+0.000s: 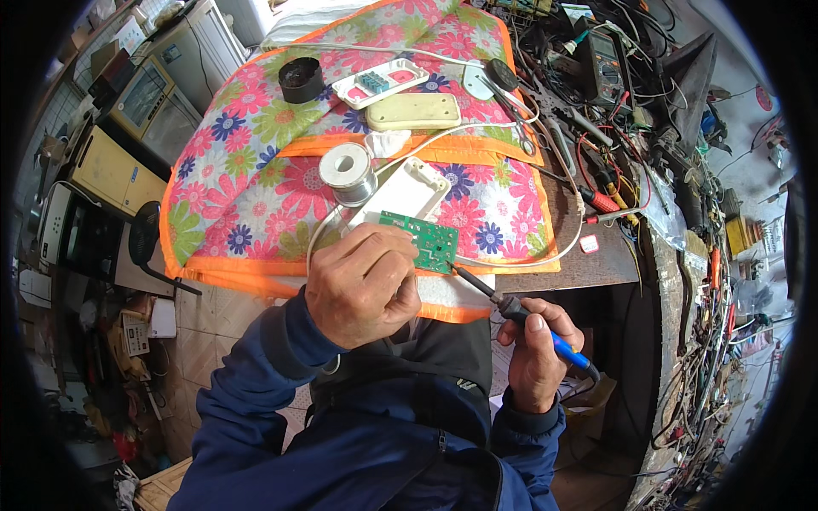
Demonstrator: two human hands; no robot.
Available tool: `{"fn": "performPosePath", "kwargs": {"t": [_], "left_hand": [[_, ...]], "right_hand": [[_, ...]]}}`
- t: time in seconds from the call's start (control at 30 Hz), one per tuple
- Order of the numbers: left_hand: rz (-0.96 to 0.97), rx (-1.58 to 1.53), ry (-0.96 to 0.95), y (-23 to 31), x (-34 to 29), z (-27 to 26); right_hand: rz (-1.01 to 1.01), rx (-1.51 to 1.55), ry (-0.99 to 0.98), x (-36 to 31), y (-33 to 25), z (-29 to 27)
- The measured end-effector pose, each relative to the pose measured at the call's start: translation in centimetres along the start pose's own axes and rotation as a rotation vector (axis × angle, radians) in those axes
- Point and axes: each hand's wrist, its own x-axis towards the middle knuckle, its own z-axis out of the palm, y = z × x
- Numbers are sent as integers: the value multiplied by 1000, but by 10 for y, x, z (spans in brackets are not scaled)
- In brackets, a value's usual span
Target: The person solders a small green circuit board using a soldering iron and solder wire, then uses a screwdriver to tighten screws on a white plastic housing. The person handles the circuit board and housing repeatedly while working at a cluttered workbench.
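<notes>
My left hand (pixel 365 277) is closed on the left edge of a small green circuit board (pixel 436 247); its curled fingers hide that part of the board. In my right hand (pixel 543 353) is a blue and black soldering iron (pixel 511 308), its tip at the board's lower right corner. Whether the tip touches the board I cannot tell. Just beyond the left hand, a spool of solder (pixel 349 175) stands next to an open white plastic case half (pixel 403 192). A pale cable (pixel 545 261) loops around the board.
A flowered cloth with orange edging (pixel 281 183) covers the table. Farther back lie a cream plastic cover (pixel 413 111), a white case with a blue part (pixel 380 83) and a black round container (pixel 301 80). Tangled wires, tools and a multimeter (pixel 605 64) crowd the right side.
</notes>
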Motion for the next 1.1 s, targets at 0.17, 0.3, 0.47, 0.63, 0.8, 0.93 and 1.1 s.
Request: {"fn": "performPosePath", "kwargs": {"t": [0.17, 0.3, 0.47, 0.63, 0.8, 0.93, 1.1], "left_hand": [[2, 0, -2, 0, 0, 0], [1, 0, -2, 0, -1, 0], [-1, 4, -13, 1, 0, -1], [-3, 1, -5, 0, 0, -1], [-2, 1, -4, 0, -1, 0], [0, 4, -3, 0, -1, 0], [-1, 5, 2, 0, -1, 1]], "right_hand": [[1, 2, -2, 0, -1, 0], [2, -46, 19, 0, 0, 2], [-1, -74, 22, 0, 0, 3], [7, -3, 10, 0, -1, 1], [7, -6, 5, 0, -1, 1], [-44, -66, 25, 0, -6, 7], [-41, -79, 23, 0, -5, 5]]}}
